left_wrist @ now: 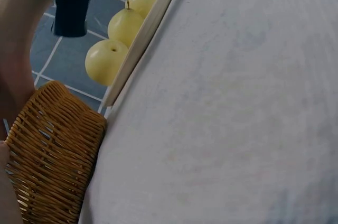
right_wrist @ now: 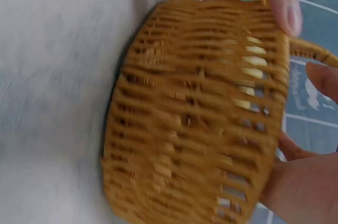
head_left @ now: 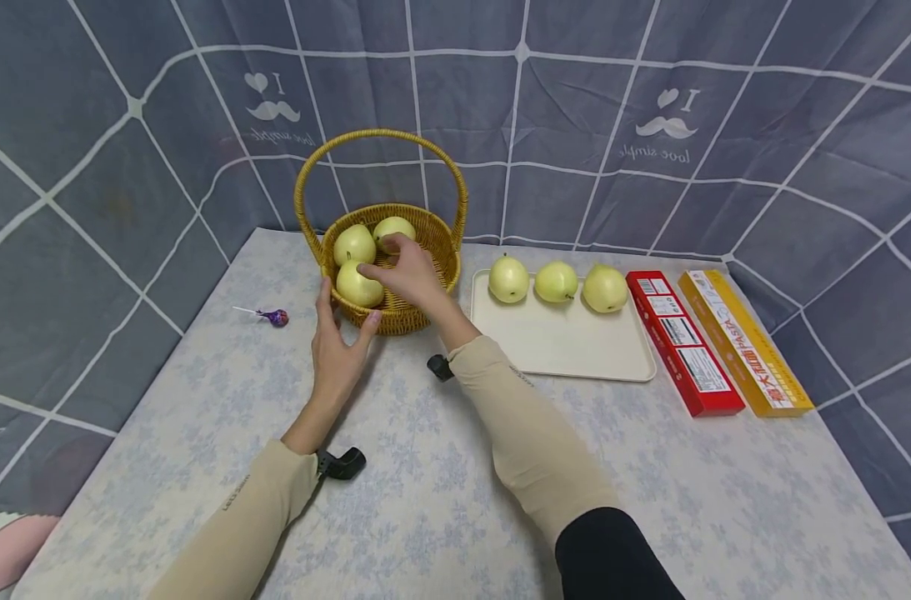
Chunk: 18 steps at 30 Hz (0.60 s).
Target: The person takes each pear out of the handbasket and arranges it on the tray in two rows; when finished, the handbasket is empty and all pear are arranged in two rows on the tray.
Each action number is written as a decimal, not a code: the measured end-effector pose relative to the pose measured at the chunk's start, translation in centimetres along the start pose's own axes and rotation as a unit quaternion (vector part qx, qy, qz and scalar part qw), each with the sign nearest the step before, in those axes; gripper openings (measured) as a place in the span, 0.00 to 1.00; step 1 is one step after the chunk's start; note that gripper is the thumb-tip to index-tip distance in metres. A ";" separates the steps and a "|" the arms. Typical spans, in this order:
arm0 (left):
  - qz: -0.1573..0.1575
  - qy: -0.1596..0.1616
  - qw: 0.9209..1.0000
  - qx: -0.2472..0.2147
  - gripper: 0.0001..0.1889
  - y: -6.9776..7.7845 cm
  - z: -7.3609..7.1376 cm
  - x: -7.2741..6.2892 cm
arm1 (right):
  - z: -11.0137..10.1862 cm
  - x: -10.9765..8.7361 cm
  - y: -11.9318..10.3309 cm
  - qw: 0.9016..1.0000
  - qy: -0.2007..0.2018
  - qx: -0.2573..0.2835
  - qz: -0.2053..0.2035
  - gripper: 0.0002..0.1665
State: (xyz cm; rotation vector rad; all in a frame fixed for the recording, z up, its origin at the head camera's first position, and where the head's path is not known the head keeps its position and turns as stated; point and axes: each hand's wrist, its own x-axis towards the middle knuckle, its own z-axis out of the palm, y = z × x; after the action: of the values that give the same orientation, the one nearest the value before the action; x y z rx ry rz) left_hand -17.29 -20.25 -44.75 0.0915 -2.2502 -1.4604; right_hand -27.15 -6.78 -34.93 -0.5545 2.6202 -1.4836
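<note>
A wicker basket [head_left: 400, 319] with a tall arched handle stands at the back left of the table, holding three pale yellow-green pears [head_left: 359, 284]. My left hand [head_left: 338, 354] holds the basket's near left side, its thumb at the front rim. Over the basket's opening is my right hand [head_left: 410, 273], thumb and fingers spread apart. The thumb tip overlaps the front pear in the head view, and the fingertips are beside the back pear [head_left: 393, 232]. In the right wrist view, the woven wall [right_wrist: 195, 108] hides most of the inside, with the left thumb [right_wrist: 288, 7] at its rim.
Right of the basket lies a cream tray [head_left: 568, 346] with three more pears [head_left: 556, 282] along its far edge. Beyond it are a red box [head_left: 683, 342] and a yellow pasta box [head_left: 743, 342]. A wrapped lollipop [head_left: 277, 317] lies at left. A grey checked curtain [head_left: 575, 125] hangs behind.
</note>
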 end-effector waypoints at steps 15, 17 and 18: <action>0.003 -0.002 1.000 -0.002 0.48 0.1 -0.1 0.0 | 3.3 1.9 -0.4 0.994 -0.052 -0.068 0.074 0.41; 0.002 -0.003 1.000 -0.001 0.48 0.1 -0.1 0.0 | 3.5 2.0 -0.4 0.992 -0.058 -0.076 0.077 0.39; 0.002 -0.003 1.000 -0.001 0.48 0.1 -0.1 0.0 | 3.5 2.0 -0.4 0.992 -0.058 -0.079 0.077 0.38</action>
State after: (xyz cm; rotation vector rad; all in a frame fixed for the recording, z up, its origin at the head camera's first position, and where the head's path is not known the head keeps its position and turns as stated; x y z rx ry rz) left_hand -17.19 -20.29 -44.60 0.0811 -2.2532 -1.4624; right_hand -28.01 -10.55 -36.24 -0.4257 2.6358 -1.1722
